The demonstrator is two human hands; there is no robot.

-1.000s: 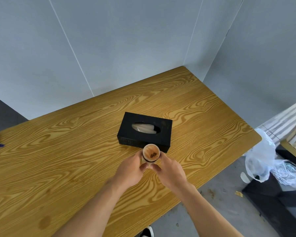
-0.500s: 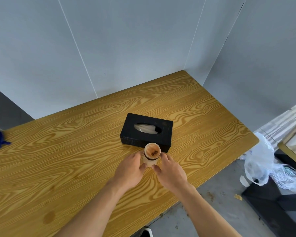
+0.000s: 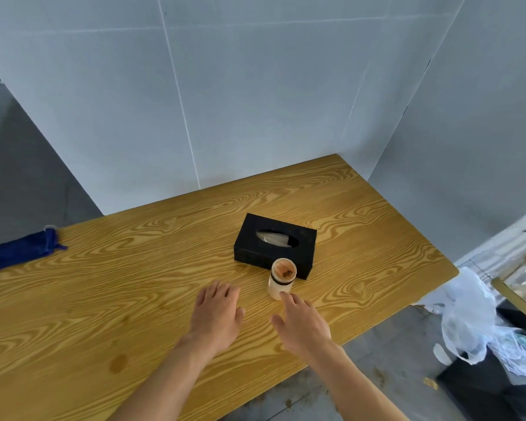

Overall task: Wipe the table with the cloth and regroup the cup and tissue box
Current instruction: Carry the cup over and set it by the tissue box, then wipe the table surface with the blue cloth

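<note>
A small cream cup [image 3: 281, 279] with a dark band and brown residue inside stands upright on the wooden table [image 3: 134, 299], touching the front of a black tissue box [image 3: 275, 245] that shows white tissue in its slot. My left hand [image 3: 216, 317] hovers open to the cup's left, apart from it. Just in front of the cup my right hand [image 3: 302, 325] is open, its fingertips near the base. A blue cloth [image 3: 19, 252] lies at the table's far left edge.
Grey wall panels close off the back and right side of the table. Dark spots mark the wood at the front left [image 3: 117, 361]. White plastic bags [image 3: 468, 326] and dark furniture sit on the floor to the right.
Both hands have let go of the cup and drawn back toward me, fingers spread. The cup stays upright against the tissue box. The view has tilted, bringing the blue cloth further in.
</note>
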